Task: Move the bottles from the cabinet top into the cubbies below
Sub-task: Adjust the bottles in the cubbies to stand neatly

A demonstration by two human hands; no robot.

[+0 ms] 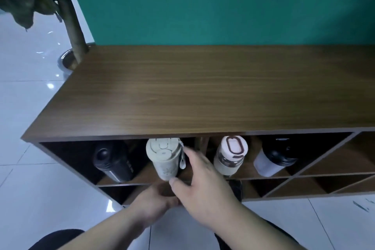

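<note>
- Head view: the right hand (199,184), fingers spread, cups the cream bottle (165,158) standing in the upper left cubby (67,154) beside a black bottle (113,161).
- The left hand (154,207) sits below; its grip is unclear.
- The cabinet top (203,89) is bare wood.

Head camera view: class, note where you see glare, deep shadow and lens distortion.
Head view: glare spots on the glossy white floor tiles; deep shadow swallows the black bottle in the left cubby; wide-angle bending curves the brown wooden cabinet top edge; the right hand looks slightly soft.
</note>
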